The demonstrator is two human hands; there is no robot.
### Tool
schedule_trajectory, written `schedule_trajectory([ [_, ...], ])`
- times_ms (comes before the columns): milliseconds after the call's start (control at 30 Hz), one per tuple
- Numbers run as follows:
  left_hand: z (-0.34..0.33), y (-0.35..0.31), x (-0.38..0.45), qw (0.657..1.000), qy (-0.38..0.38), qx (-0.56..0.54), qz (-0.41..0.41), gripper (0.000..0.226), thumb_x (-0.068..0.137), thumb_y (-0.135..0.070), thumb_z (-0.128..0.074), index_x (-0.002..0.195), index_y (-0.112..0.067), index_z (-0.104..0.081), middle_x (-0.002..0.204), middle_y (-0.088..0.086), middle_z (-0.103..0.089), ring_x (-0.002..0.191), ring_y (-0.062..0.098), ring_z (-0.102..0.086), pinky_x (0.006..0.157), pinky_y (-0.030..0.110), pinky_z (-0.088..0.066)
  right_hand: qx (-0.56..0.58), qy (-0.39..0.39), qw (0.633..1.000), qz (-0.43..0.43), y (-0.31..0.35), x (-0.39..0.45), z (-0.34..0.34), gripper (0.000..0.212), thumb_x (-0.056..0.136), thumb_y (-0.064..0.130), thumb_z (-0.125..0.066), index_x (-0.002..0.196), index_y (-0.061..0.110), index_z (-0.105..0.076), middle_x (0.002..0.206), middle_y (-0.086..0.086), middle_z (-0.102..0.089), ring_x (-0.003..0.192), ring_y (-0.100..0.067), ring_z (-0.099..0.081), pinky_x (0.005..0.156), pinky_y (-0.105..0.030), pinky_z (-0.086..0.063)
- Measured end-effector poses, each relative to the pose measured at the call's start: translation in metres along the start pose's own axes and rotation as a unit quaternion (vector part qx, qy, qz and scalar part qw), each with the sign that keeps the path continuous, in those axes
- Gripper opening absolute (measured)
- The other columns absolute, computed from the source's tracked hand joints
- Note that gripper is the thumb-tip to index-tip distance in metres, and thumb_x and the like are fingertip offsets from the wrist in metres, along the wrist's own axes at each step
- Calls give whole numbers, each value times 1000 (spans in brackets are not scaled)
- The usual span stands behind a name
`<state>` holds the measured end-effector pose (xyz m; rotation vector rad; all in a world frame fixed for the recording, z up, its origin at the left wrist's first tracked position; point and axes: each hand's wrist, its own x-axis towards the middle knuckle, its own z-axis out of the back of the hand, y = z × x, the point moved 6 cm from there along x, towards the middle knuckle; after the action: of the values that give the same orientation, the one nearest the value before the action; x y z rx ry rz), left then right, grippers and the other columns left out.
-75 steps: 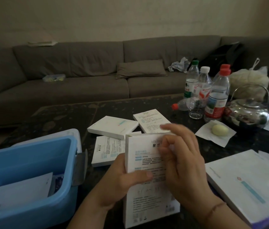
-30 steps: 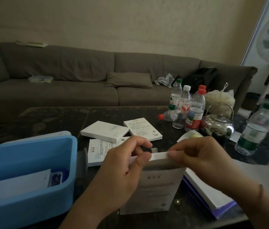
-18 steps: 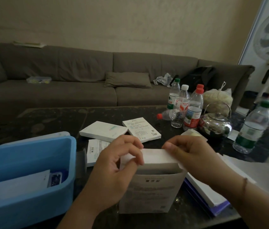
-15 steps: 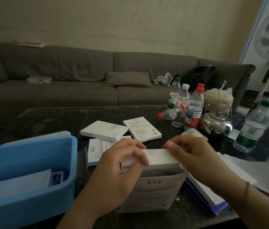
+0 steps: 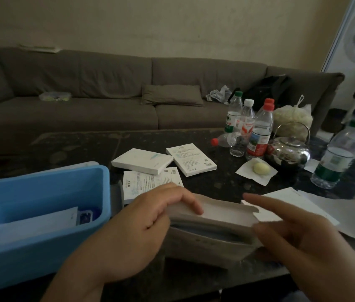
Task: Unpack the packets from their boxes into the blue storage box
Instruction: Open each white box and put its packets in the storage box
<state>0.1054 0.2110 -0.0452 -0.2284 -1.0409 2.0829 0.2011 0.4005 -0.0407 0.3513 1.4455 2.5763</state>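
At nine o'clock of the hands stands the blue storage box (image 5: pixel 41 243), open-topped and close by, likely so packets can drop straight in; a white packet (image 5: pixel 32 225) and something dark already lie inside. The left hand (image 5: pixel 133 232) grips the near-left end of the white box (image 5: pixel 211 238), fingers curled over its raised flap (image 5: pixel 220 212), seemingly to keep the mouth open while steadying the box on the table (image 5: pixel 215 182). Dark packet edges seem to show in the opening. At three o'clock the right hand (image 5: pixel 298 234) holds nothing, its forefinger straight and pointing toward the flap, thumb by the box's right end, probably poised to reach in. At twelve o'clock three more flat boxes (image 5: pixel 163 164) lie waiting, with water bottles (image 5: pixel 248 129) and a kettle (image 5: pixel 287 151) at two o'clock
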Motion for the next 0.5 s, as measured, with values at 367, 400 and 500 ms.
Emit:
schedule_trajectory([
  [367,-12,24,11,942,-316,-91,-67,30,85,-1,-61,83,-31,-60,119,-21,-49,124,3,-45,86,20,-51,-36,-240,948,207,8,-35,-48,36,72,32,-71,106,40,-66,89,38,-66,62,15,-64,52,-6,-51],
  [400,-10,27,3,930,-360,-62,-40,25,79,-10,-68,80,-32,-57,119,-23,-45,121,-1,-44,85,18,-49,-33,-239,948,210,11,-33,-54,34,72,39,-65,105,44,-62,84,32,-70,61,15,-64,49,-8,-51],
  [500,-14,38,-25,916,-400,10,27,23,64,-27,-74,67,-32,-51,99,-22,-47,99,-5,-50,79,17,-44,-68,-238,944,218,16,-29,-74,34,71,45,-58,105,46,-55,68,28,-66,58,15,-62,50,-7,-50],
])
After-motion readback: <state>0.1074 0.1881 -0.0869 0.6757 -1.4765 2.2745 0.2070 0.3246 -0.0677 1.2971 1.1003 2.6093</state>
